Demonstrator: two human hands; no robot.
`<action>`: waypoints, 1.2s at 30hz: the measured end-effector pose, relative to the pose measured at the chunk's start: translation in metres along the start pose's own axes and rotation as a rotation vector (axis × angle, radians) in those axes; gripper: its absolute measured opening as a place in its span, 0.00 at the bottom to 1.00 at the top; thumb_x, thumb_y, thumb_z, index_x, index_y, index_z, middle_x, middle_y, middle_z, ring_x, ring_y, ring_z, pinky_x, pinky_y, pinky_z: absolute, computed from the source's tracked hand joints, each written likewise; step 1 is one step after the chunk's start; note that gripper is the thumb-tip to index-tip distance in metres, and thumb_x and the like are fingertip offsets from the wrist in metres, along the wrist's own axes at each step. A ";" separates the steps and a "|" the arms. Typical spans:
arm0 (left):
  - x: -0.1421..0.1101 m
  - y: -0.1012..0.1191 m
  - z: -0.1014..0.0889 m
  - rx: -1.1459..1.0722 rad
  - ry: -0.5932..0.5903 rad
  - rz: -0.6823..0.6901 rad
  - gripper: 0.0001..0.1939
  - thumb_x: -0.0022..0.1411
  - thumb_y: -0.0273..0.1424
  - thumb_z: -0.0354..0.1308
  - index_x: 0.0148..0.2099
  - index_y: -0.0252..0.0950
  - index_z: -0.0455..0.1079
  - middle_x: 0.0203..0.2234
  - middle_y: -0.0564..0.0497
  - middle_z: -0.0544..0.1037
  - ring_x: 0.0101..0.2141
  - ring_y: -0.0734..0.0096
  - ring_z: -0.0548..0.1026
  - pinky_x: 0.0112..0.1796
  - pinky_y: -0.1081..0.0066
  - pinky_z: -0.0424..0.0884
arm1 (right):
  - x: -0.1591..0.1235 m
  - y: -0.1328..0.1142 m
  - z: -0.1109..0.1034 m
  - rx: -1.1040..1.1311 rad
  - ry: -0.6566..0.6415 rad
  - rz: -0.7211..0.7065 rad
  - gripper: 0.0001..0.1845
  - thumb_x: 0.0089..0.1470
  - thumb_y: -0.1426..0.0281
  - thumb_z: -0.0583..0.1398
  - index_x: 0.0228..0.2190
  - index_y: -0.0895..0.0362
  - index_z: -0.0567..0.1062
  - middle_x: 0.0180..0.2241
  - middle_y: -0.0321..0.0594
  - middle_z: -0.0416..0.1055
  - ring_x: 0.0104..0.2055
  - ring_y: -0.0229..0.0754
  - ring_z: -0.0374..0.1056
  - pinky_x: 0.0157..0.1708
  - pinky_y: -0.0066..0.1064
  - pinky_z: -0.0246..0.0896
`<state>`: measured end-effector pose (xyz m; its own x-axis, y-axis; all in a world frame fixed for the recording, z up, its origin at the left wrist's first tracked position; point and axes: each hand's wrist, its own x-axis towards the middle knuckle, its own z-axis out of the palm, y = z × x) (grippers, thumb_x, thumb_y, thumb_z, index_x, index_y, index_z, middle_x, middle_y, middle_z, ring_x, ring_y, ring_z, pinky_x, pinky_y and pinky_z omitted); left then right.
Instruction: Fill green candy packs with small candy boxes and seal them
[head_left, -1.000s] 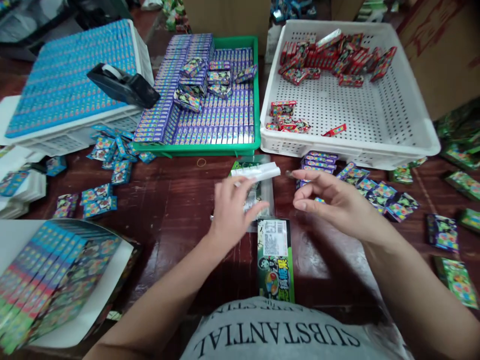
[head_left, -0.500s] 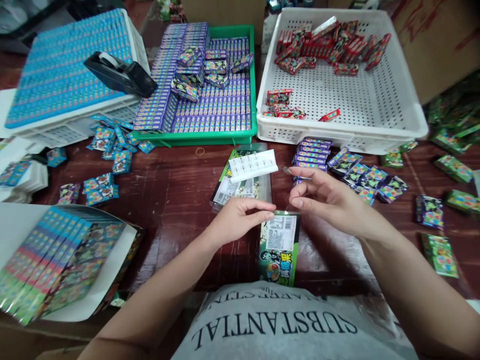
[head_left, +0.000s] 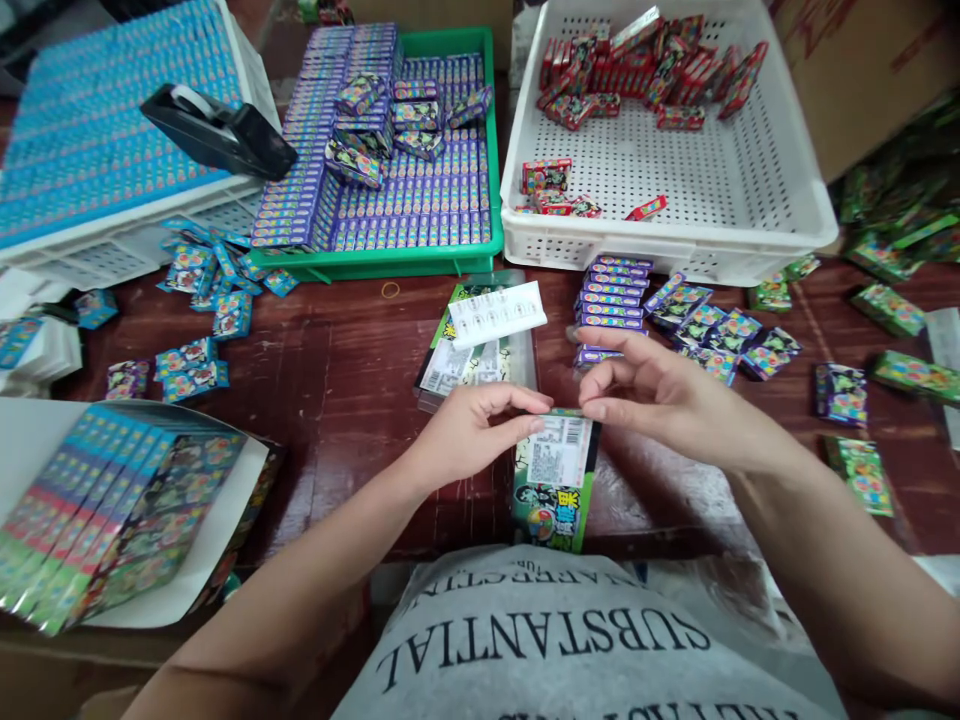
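Note:
A green candy pack [head_left: 555,480] with a white barcode label stands on edge at the near side of the dark wooden table [head_left: 345,400], against my shirt. My left hand [head_left: 469,435] pinches the pack's top left corner. The fingertips of my right hand [head_left: 660,400] pinch its top right corner. Just beyond my hands, a white sticker strip [head_left: 499,312] lies on a small pile of flat printed bags [head_left: 465,368].
A green tray [head_left: 397,262] of purple boxes and a white perforated basket [head_left: 750,235] with red boxes stand at the back. A black tape dispenser [head_left: 217,130] rests on a crate of blue boxes at the left. Loose small boxes [head_left: 697,325] lie around. Stacked packs [head_left: 112,520] sit near left.
My left hand put the white strip down on the pile of bags and came back to the green pack. My right hand dropped to the pack's top edge.

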<state>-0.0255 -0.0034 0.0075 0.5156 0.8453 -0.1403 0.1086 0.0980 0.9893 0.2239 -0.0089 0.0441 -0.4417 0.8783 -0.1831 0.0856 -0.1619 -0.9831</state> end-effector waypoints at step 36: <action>-0.064 -0.040 0.024 -0.061 0.111 -0.054 0.32 0.60 0.31 0.68 0.64 0.45 0.64 0.57 0.45 0.73 0.53 0.59 0.75 0.53 0.57 0.74 | -0.066 0.083 0.059 -0.107 0.924 -0.349 0.42 0.60 0.66 0.63 0.67 0.40 0.50 0.48 0.41 0.67 0.50 0.46 0.71 0.51 0.45 0.72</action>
<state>-0.0422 -0.0740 -0.0241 0.4127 0.8905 -0.1916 0.0800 0.1741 0.9815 0.2073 -0.1073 -0.0257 0.4084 0.8817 0.2363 0.1837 0.1742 -0.9674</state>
